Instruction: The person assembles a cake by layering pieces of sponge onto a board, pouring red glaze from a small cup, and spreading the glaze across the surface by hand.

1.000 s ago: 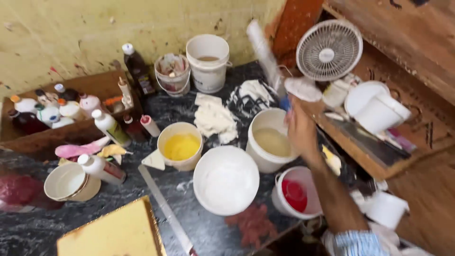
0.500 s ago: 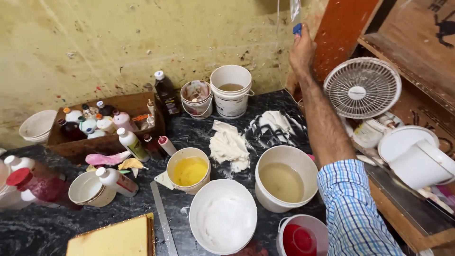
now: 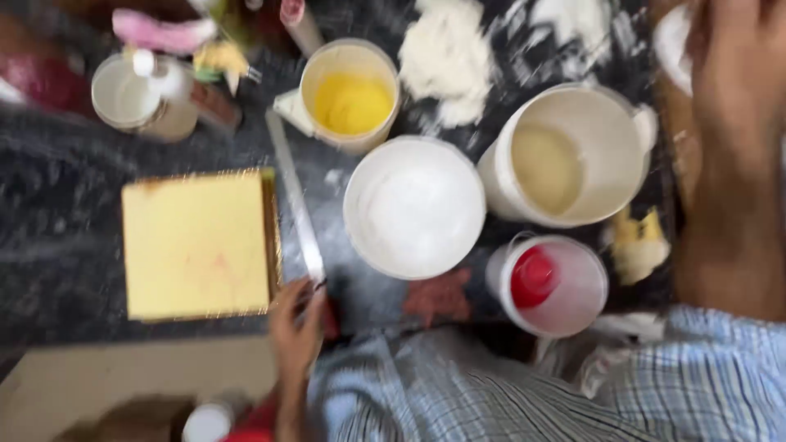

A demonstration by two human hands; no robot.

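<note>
My view has dropped since half a second ago: the wall, the fan and the back row of bottles are gone, and I now look straight down on the dark bench, with heavy blur.

My left hand (image 3: 296, 327) is at the near edge of the bench, fingers curled around the dark handle of the long knife (image 3: 295, 200). Its blade runs away from me along the right side of the yellow cake (image 3: 196, 244), just beside it; I cannot tell whether they touch. The cake sits on its board at the near left part of the bench. This hand was not in view before.

My right hand (image 3: 729, 90), which was up against the wall earlier, has come down to the right edge of the bench, beside the cream tub (image 3: 573, 155). It is too blurred for me to tell how the fingers stand or whether they hold anything.

The white bowl (image 3: 414, 206) is in the middle, touching the cream tub's left side. The yellow tub (image 3: 350, 94) stands behind it, the red tub (image 3: 550, 285) near the front edge to the right. A small cup (image 3: 131, 94) is at the far left. The tubs lie as they did before.
</note>
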